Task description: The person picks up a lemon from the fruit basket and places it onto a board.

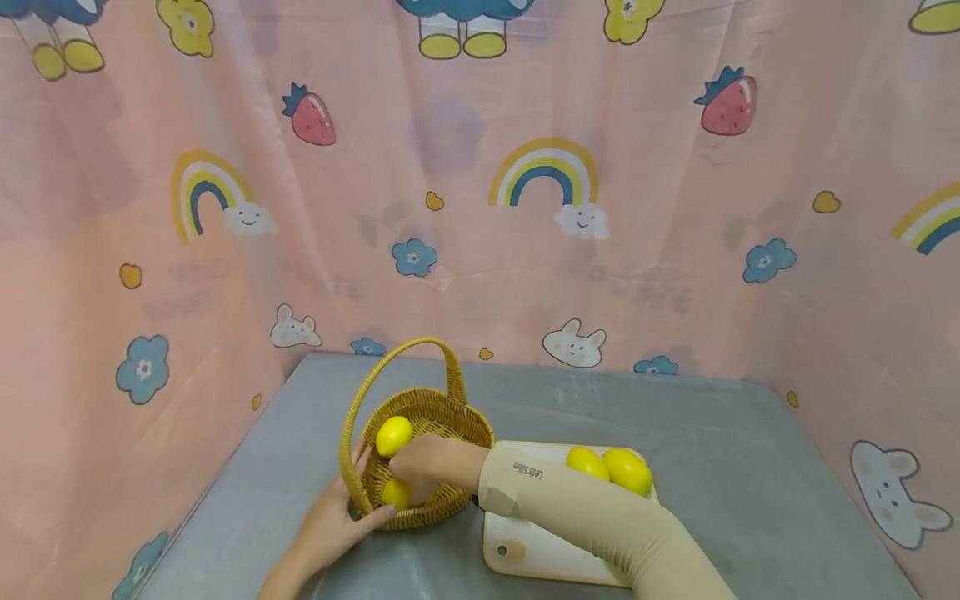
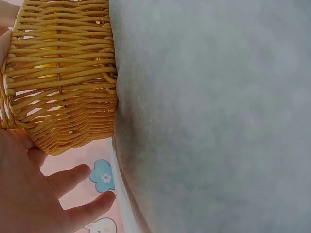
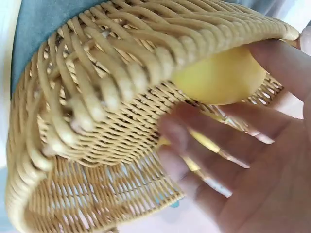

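Right hand (image 1: 429, 467): fingers loosely bent and parted, nothing visibly gripped
Lemon (image 3: 218, 77): seen between right thumb and fingers, inside the wicker basket (image 1: 442, 406)
Left hand (image 1: 330, 518): fingers spread, braced against basket's outside
Basket work: lemon best kept low under the fingers, basket kept steady imo
Sleeve (image 1: 592, 504): cutting board (image 1: 543, 552) half covered; right fingertips hidden in head view

The head view faces forward and down over the left hand (image 1: 326, 521) and right hand (image 1: 429, 463) to the cloth (image 1: 465, 308) beyond. The left wrist view, rolled sideways, sits close to the basket (image 2: 80, 77) beside its hand; the right wrist view peers closely past its hand inside, its tilt hard to judge. All share the basket.
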`<state>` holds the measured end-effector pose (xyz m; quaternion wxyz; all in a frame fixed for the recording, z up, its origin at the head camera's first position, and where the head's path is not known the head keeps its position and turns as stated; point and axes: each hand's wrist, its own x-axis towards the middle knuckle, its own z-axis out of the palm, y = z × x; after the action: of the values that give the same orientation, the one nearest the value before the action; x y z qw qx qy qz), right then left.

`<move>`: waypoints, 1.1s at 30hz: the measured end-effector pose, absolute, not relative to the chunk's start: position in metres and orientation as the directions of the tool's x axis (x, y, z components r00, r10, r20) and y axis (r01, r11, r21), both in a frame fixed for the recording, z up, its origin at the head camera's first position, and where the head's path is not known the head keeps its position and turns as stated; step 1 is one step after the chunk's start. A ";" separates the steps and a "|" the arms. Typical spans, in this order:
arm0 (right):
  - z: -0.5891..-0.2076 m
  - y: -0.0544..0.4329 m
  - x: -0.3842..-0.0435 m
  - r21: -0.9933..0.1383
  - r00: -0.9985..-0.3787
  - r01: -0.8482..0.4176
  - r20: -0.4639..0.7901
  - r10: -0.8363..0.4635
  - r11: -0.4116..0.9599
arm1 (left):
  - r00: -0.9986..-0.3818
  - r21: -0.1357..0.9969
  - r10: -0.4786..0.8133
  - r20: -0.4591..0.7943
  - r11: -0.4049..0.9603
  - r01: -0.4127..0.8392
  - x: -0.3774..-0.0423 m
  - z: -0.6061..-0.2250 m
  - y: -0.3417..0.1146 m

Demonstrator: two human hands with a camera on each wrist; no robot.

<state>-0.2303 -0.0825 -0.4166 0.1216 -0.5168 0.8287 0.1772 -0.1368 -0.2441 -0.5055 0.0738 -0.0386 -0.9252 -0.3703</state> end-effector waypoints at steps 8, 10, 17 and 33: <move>-0.420 -0.081 -0.230 -0.022 -0.288 -0.951 -0.308 -0.907 0.310 | -0.986 0.678 0.011 0.166 0.724 0.123 -0.138 -0.505 -0.243; -0.422 -0.080 -0.229 -0.016 -0.292 -0.950 -0.303 -0.907 0.311 | -0.989 0.684 0.003 0.146 0.722 0.103 -0.137 -0.504 -0.242; -0.423 -0.076 -0.228 -0.082 -0.327 -0.927 -0.301 -0.896 0.366 | -0.994 0.682 -0.008 0.110 0.728 0.070 -0.137 -0.503 -0.241; -0.419 -0.064 -0.243 -0.095 -0.381 -0.893 -0.357 -0.853 0.439 | -0.991 0.680 -0.008 0.132 0.729 0.085 -0.138 -0.506 -0.243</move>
<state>-0.2435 -0.0640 -0.4188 0.1794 -0.5264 0.8292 0.0567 -0.1380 -0.2430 -0.5056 0.0630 -0.0206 -0.9276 -0.3677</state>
